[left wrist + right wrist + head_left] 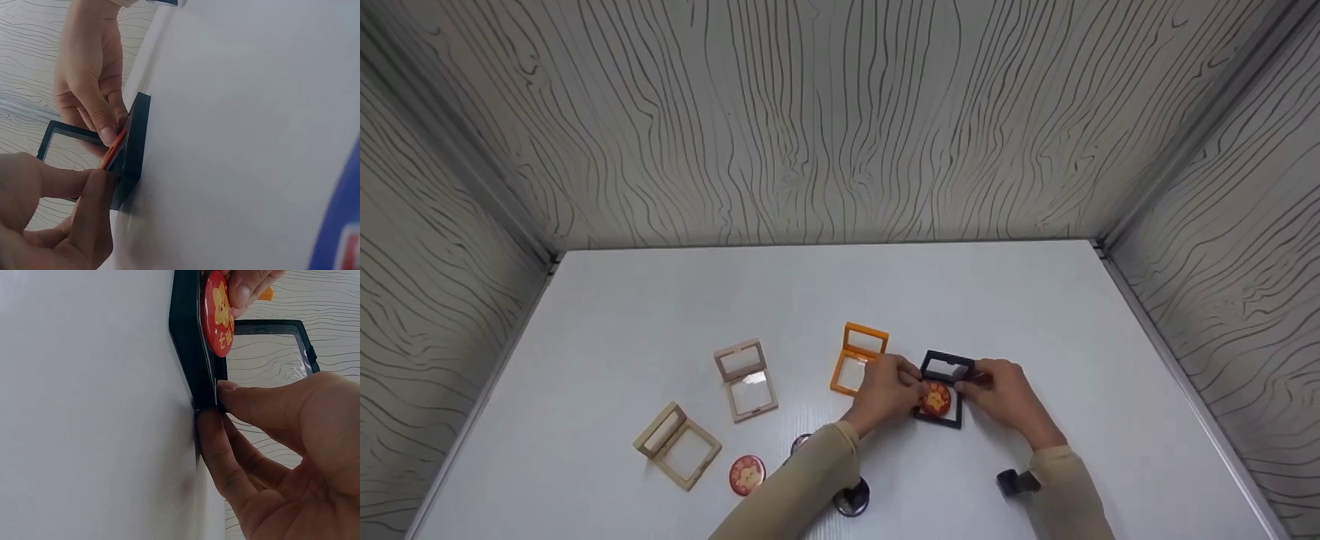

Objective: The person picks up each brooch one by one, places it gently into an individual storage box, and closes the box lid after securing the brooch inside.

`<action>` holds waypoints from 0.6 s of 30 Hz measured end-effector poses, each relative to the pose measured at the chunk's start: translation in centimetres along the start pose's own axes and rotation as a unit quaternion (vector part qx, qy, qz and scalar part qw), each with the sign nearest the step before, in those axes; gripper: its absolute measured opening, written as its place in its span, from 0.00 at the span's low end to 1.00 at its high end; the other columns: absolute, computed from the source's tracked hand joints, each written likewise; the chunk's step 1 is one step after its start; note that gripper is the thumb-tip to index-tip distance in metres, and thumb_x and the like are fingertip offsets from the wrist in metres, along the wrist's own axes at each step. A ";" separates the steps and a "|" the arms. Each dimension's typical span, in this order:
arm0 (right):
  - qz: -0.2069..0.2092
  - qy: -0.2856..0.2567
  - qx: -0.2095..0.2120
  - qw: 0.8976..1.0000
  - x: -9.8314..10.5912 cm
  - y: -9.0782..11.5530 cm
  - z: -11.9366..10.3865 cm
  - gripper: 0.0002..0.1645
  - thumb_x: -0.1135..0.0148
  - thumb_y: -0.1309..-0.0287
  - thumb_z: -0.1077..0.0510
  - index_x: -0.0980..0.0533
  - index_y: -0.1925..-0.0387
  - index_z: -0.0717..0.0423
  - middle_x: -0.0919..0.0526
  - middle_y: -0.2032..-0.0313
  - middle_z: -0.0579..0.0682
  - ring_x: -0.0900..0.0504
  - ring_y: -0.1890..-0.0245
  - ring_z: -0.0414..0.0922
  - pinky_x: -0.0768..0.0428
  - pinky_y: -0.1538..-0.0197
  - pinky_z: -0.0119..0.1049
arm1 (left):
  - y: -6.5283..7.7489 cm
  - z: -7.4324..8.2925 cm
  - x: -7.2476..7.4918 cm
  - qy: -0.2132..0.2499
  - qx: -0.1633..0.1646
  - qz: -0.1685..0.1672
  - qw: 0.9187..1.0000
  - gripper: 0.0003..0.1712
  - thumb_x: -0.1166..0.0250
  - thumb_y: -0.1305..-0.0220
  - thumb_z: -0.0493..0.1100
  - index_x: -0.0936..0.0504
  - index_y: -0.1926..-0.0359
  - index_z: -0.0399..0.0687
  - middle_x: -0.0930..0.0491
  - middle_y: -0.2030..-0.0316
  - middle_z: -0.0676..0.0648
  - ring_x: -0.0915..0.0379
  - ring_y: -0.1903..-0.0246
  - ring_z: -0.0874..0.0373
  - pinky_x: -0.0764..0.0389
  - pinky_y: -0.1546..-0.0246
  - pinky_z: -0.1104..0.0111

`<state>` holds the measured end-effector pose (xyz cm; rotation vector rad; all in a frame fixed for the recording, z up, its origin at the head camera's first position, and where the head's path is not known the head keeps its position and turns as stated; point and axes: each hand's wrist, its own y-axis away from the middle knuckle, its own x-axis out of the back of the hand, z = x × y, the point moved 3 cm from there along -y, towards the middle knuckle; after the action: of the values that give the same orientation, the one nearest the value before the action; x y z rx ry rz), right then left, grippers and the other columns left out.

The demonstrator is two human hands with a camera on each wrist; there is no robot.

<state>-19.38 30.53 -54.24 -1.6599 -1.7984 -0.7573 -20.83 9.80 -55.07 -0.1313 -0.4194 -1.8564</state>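
In the head view a black hinged display frame (pixel 949 423) lies with its lid raised, right of the table's middle. My left hand (pixel 887 391) pinches the edge of a round red badge (pixel 936 400) with a yellow figure on it. The badge is over the frame's base, tilted against it in the right wrist view (pixel 218 315). My right hand (pixel 1006 396) grips the frame's right side between thumb and fingers, seen closely in the right wrist view. Just left of the black frame stands an open orange frame (pixel 846 328), partly covered by my left hand.
Two more open frames, a pinkish one (pixel 733 397) and a beige one (pixel 707 457), stand to the left. Another red badge (pixel 747 475) lies near my left sleeve. Dark round badges (pixel 851 499) are partly hidden by that sleeve. Patterned panels (pixel 825 127) wall in the table.
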 end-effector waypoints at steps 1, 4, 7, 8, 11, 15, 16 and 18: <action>-0.001 0.002 0.001 1.000 0.0 0.0 0.0 0.07 0.30 0.42 0.62 0.15 0.60 0.52 0.13 0.61 0.48 0.17 0.57 0.48 0.21 0.47 0.52 | 0.0 0.0 0.0 0.001 0.001 0.000 1.000 0.10 0.26 0.43 0.39 0.18 0.62 0.47 0.18 0.71 0.55 0.20 0.69 0.62 0.17 0.67 0.66; 0.001 0.002 0.000 1.000 0.1 -0.1 -0.1 0.07 0.30 0.42 0.61 0.15 0.61 0.52 0.13 0.61 0.48 0.17 0.56 0.48 0.22 0.46 0.52 | -0.1 0.1 -0.1 0.000 0.001 -0.001 1.000 0.11 0.25 0.44 0.40 0.18 0.61 0.47 0.18 0.72 0.55 0.20 0.69 0.62 0.17 0.67 0.66; 0.002 0.002 0.007 1.000 0.2 -0.1 -0.2 0.06 0.30 0.42 0.61 0.15 0.61 0.53 0.13 0.62 0.48 0.16 0.57 0.48 0.21 0.47 0.52 | -0.2 0.2 0.0 -0.010 -0.003 0.001 1.000 0.13 0.25 0.45 0.40 0.19 0.61 0.45 0.18 0.74 0.55 0.21 0.70 0.62 0.18 0.68 0.67; 0.003 0.000 0.007 1.000 0.2 -0.1 -0.2 0.06 0.29 0.42 0.61 0.15 0.61 0.52 0.13 0.62 0.48 0.16 0.57 0.48 0.21 0.47 0.51 | -0.3 0.2 0.0 -0.013 -0.004 0.002 1.000 0.13 0.25 0.46 0.40 0.19 0.61 0.45 0.18 0.74 0.55 0.21 0.71 0.62 0.18 0.68 0.67; 0.001 0.002 0.014 1.000 0.2 -0.1 -0.2 0.06 0.29 0.42 0.62 0.15 0.62 0.53 0.13 0.63 0.48 0.15 0.58 0.48 0.20 0.48 0.50 | -0.3 0.2 0.0 -0.013 -0.004 0.004 1.000 0.14 0.25 0.47 0.39 0.20 0.60 0.44 0.17 0.76 0.54 0.21 0.72 0.62 0.18 0.69 0.66; 0.002 0.005 0.015 1.000 0.1 0.0 -0.2 0.07 0.29 0.43 0.62 0.15 0.62 0.52 0.13 0.63 0.48 0.16 0.59 0.47 0.20 0.49 0.49 | -0.4 0.0 -0.2 -0.009 0.008 0.004 1.000 0.16 0.25 0.46 0.40 0.21 0.59 0.46 0.18 0.74 0.54 0.21 0.70 0.61 0.18 0.68 0.66; 0.003 0.006 0.014 1.000 0.1 0.0 -0.2 0.07 0.29 0.43 0.63 0.15 0.62 0.52 0.13 0.63 0.48 0.16 0.59 0.47 0.20 0.50 0.49 | -0.4 0.0 -0.2 -0.009 0.013 0.005 1.000 0.16 0.25 0.46 0.41 0.21 0.59 0.46 0.18 0.73 0.55 0.21 0.70 0.61 0.18 0.67 0.65; 0.002 0.008 0.014 1.000 0.1 0.0 -0.1 0.08 0.29 0.44 0.63 0.15 0.62 0.51 0.13 0.64 0.47 0.16 0.60 0.46 0.20 0.50 0.49 | -0.4 -0.1 -0.3 -0.009 0.024 0.007 1.000 0.18 0.24 0.46 0.42 0.22 0.58 0.48 0.19 0.71 0.54 0.22 0.68 0.60 0.18 0.66 0.65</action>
<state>-19.37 30.50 -54.08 -1.6353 -1.7860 -0.7365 -21.11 10.19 -55.33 -0.1186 -0.4735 -1.8318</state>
